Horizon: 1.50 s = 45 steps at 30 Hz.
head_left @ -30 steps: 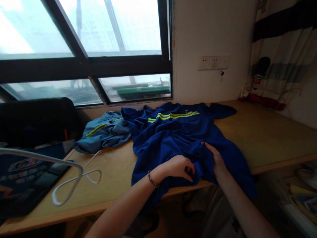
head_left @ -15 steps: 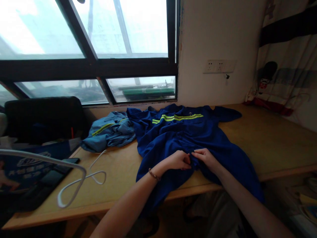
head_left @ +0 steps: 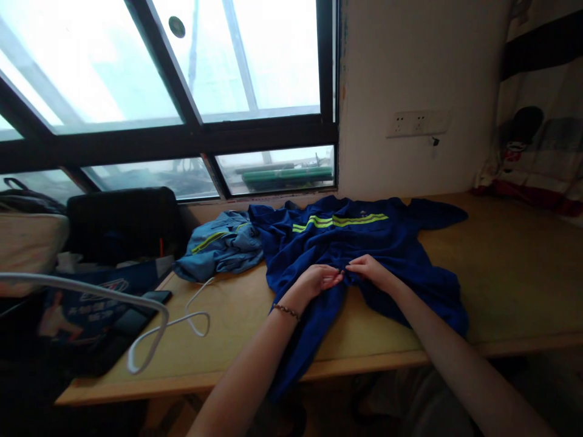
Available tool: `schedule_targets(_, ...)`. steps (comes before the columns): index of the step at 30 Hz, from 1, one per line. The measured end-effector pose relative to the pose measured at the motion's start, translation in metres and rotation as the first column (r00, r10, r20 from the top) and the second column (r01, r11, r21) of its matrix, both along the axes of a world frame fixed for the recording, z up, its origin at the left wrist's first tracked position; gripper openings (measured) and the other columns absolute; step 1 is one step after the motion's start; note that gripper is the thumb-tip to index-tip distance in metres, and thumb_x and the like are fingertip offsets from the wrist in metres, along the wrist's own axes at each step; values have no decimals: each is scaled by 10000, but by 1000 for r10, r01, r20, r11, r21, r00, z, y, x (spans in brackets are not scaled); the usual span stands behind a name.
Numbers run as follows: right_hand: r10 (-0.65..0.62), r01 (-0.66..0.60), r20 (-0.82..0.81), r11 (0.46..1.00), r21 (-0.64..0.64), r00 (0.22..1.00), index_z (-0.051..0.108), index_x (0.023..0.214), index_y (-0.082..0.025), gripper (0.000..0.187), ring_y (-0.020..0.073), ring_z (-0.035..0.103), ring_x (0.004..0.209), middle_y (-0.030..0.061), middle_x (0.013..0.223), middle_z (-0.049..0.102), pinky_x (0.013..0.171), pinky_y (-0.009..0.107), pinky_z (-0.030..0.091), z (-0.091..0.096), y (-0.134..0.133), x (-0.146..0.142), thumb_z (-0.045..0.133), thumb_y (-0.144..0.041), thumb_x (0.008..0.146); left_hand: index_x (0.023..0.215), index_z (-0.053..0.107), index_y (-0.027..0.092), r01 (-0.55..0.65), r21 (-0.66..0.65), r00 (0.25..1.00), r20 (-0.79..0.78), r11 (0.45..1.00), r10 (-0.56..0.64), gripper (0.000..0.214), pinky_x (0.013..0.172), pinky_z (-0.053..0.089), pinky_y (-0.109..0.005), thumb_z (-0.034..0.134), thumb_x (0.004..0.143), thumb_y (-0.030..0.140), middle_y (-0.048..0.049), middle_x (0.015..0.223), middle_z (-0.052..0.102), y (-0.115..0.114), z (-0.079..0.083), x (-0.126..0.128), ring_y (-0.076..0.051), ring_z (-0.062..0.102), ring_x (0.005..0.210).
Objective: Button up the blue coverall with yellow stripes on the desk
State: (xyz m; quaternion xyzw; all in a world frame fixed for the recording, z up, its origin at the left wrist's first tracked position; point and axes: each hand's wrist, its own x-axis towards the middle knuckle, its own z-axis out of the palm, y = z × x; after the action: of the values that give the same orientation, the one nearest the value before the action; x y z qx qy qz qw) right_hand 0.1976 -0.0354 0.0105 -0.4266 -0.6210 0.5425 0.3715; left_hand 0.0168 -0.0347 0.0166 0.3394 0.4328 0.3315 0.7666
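Note:
A dark blue work jacket with yellow reflective stripes across its chest lies spread on the wooden table. Part of it hangs over the front edge. My left hand, with a beaded bracelet at the wrist, pinches the jacket's lower front edge. Close beside it, my right hand pinches the same edge, fingertips nearly touching the left ones. The exact bit of cloth or fastener between the fingers is too small to make out. Left of the jacket, a crumpled lighter blue garment with a yellow stripe touches its sleeve.
A white cable loops over the table's left side near a dark flat object. A black chair back or bag and a printed blue bag stand at left. Behind are a window, wall sockets and a curtain.
Both hands have moved a little away from me with the jacket's lower edge, drawing the cloth farther onto the table at right. The view has shifted slightly left.

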Motion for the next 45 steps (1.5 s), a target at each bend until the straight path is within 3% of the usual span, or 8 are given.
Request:
schedule_targets(7,-29,-35,224,961,275,974,643,533,-134,231,65,356,420,-42,425,475,414,201,239,7,-4,5,545,-280,684,691,519,78,70,-15,996,60,997,-69,102,598,541,-220,538,696,-21,-108,681,635,-8,3,6,-188,657,687)
schedule_targets(11,-168,87,223,940,331,960,646,524,-137,240,70,367,415,-38,406,466,410,203,245,5,-4,5,529,-265,689,713,535,72,79,15,997,26,997,-79,73,627,541,-226,580,699,16,-137,736,653,-8,1,6,-194,657,716)
schedule_targets(17,-107,105,64,994,35,992,586,473,-136,274,54,362,337,-38,359,459,356,188,243,5,-6,6,594,-335,661,701,523,72,6,77,1000,-13,997,-5,89,638,538,-232,593,690,18,-134,707,662,-8,2,9,-180,658,678)
schedule_targets(24,-72,-24,-354,965,-259,932,643,690,-122,239,70,532,472,33,606,636,433,168,378,7,-11,2,674,-346,611,710,506,94,-65,339,992,-79,938,97,180,581,536,-250,675,660,129,-91,656,661,-10,9,13,-173,651,604)
schedule_targets(29,-177,177,-131,984,-13,975,650,632,-123,226,51,437,358,-14,439,566,361,166,294,1,-9,-1,686,-342,588,684,499,105,-15,403,988,-137,915,77,228,550,532,-236,700,636,200,-45,601,637,-16,13,18,-160,644,576)
schedule_targets(34,-213,200,28,950,240,977,588,569,-157,217,75,441,348,-29,412,543,374,191,305,-3,-11,-8,671,-354,603,665,492,112,-16,388,979,-181,921,94,269,502,527,-231,638,694,335,-17,561,590,-15,9,19,-134,616,505)
schedule_targets(38,-278,193,164,894,404,946,553,570,-180,196,90,483,372,-28,438,559,387,192,307,-11,-14,-14,634,-338,652,661,473,120,-54,399,958,-236,915,160,227,460,519,-221,665,673,240,14,547,541,-13,1,20,-109,584,469)
schedule_targets(45,-268,190,166,906,379,949,536,606,-187,215,104,506,368,-28,453,570,386,199,332,-13,-15,-17,655,-364,630,780,455,127,-206,176,965,-126,963,229,187,552,546,-302,567,673,22,25,585,501,-12,-5,18,-101,574,491)
